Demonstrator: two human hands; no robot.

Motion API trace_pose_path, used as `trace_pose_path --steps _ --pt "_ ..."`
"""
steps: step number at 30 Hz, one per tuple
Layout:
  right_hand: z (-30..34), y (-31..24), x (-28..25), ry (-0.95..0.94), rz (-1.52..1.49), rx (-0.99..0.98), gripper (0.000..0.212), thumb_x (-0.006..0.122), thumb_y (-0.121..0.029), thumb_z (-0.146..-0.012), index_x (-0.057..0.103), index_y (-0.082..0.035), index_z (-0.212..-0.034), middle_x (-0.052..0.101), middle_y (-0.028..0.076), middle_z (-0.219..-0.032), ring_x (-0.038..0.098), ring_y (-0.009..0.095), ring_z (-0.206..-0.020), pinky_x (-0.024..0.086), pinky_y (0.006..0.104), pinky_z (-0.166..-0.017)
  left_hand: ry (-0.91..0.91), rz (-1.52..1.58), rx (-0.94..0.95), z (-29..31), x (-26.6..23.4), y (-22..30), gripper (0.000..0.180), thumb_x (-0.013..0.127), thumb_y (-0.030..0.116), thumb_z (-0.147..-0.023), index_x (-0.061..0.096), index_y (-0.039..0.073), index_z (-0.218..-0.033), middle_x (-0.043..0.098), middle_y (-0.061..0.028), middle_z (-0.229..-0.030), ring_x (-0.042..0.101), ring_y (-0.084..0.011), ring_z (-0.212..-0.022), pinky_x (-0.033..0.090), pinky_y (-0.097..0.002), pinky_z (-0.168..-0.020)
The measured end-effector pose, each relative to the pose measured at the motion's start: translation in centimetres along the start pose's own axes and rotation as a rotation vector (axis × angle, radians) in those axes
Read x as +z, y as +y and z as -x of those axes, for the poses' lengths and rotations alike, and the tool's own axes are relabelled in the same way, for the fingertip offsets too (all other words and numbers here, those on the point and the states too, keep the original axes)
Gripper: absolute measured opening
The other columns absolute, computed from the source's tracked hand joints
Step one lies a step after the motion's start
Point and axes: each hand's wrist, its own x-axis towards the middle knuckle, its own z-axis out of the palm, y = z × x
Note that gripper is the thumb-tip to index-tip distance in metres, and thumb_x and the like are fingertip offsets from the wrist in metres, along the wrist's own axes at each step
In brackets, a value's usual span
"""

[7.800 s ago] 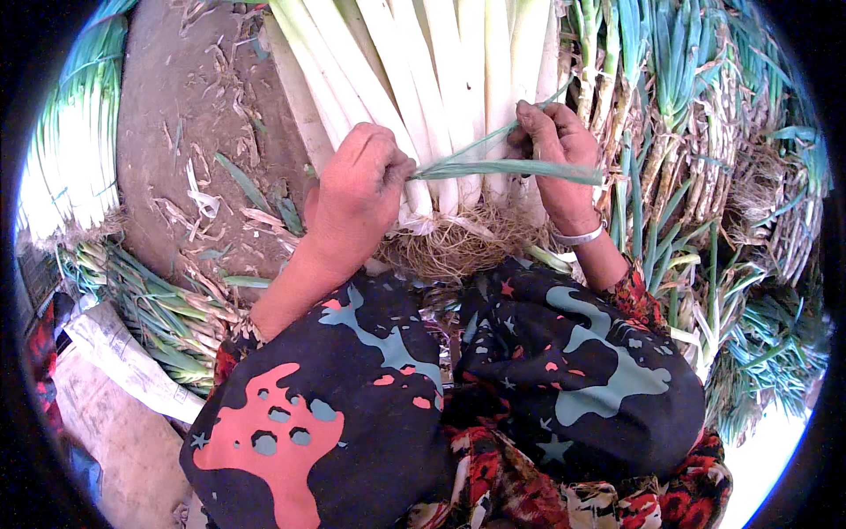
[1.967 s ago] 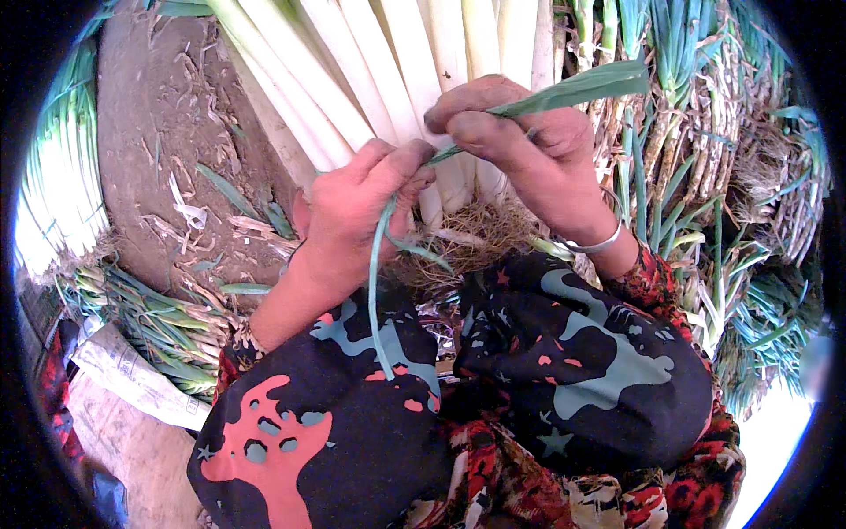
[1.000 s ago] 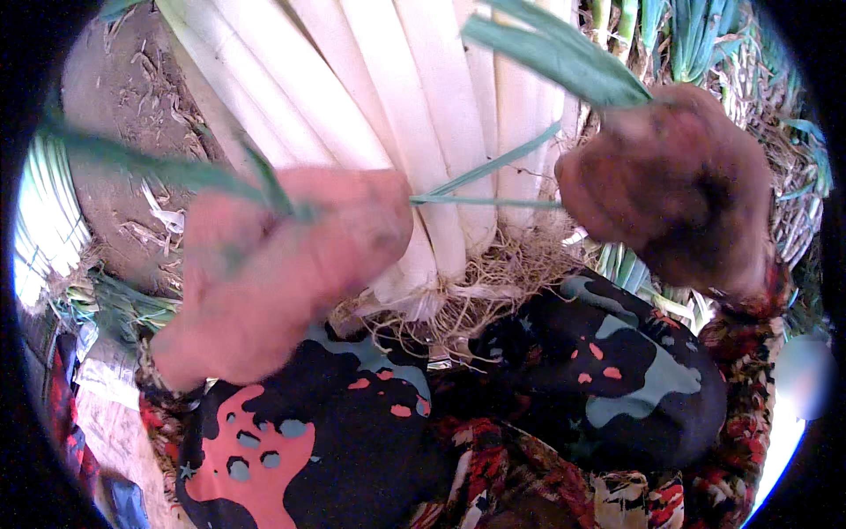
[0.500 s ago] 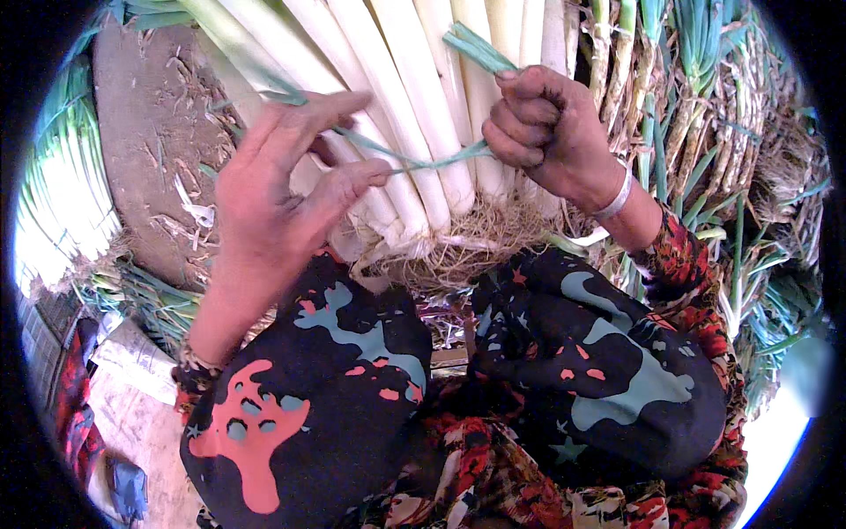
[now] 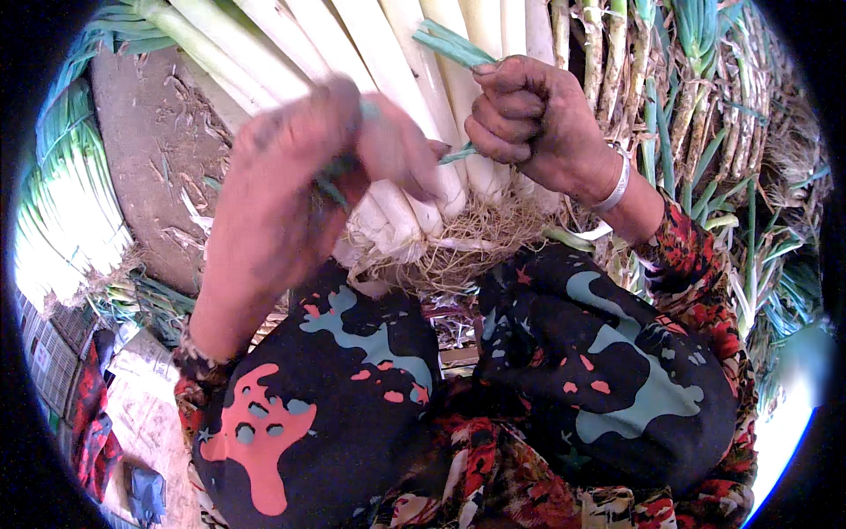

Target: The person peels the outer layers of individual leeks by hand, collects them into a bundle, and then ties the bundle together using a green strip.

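A bundle of thick white leeks [image 5: 398,62] lies in front of my knees, its stringy roots [image 5: 467,242] toward me. My right hand [image 5: 539,123] is a fist around a green leaf strip [image 5: 451,42]; one end sticks out past the thumb, and a short stretch runs from under the fingers toward my left hand [image 5: 286,167]. That hand is blurred by motion, its fingers bent over above the leeks. Bits of the green strip show at its fingers and below its palm, so it appears closed on the strip. Part of the strip is hidden behind the left fingers.
More leeks with brown, dry outer skins [image 5: 696,123] are piled at the right. Another leek bundle [image 5: 70,203] lies at the far left. Between it and the front leeks is a brown surface [image 5: 145,150] with scattered dry scraps. My patterned dark trouser legs [image 5: 352,423] fill the lower part.
My left hand has turned over and its spread fingers have bent in around the strip. The right fist has shifted slightly left, still holding its end. Less of the strip shows between the hands.
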Motion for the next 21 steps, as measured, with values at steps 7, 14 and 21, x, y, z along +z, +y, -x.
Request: trace_pose_path --steps 7,14,21 --pt "-0.2 0.0 -0.6 -0.091 -0.039 -0.009 0.036 0.041 -0.018 -0.086 0.029 -0.015 -0.051 0.016 -0.005 -0.045 0.018 0.011 -0.039 0.017 0.0266 -0.038 0.067 -1.706 0.466 0.4 -1.9 1.3 0.020 0.053 0.014 -0.084 0.047 -0.002 -0.073 0.050 -0.0139 -0.072 0.051 -0.0261 -0.066 0.045 -0.0329 -0.066" --pt "-0.3 0.1 -0.5 -0.110 -0.056 -0.009 0.024 0.044 -0.018 -0.085 0.041 -0.010 -0.062 0.016 -0.006 -0.048 0.018 0.011 -0.040 0.018 0.0263 -0.039 -0.370 -1.240 0.203 1.5 -2.3 1.8 0.027 0.057 0.020 -0.079 0.043 0.000 -0.067 0.051 -0.0161 -0.084 0.052 -0.0295 -0.080 0.043 -0.0354 -0.069" --pt "-0.3 -0.7 -0.2 -0.046 0.059 0.074 0.048 0.037 -0.022 -0.088 0.019 -0.017 -0.043 0.020 -0.002 -0.040 0.023 0.013 -0.039 0.022 0.0259 -0.038 -0.054 -0.162 -0.155 0.2 -0.5 -1.8 0.045 0.044 0.036 -0.088 0.052 0.000 -0.063 0.048 -0.0050 -0.060 0.045 -0.0116 -0.062 0.042 -0.0289 -0.072"
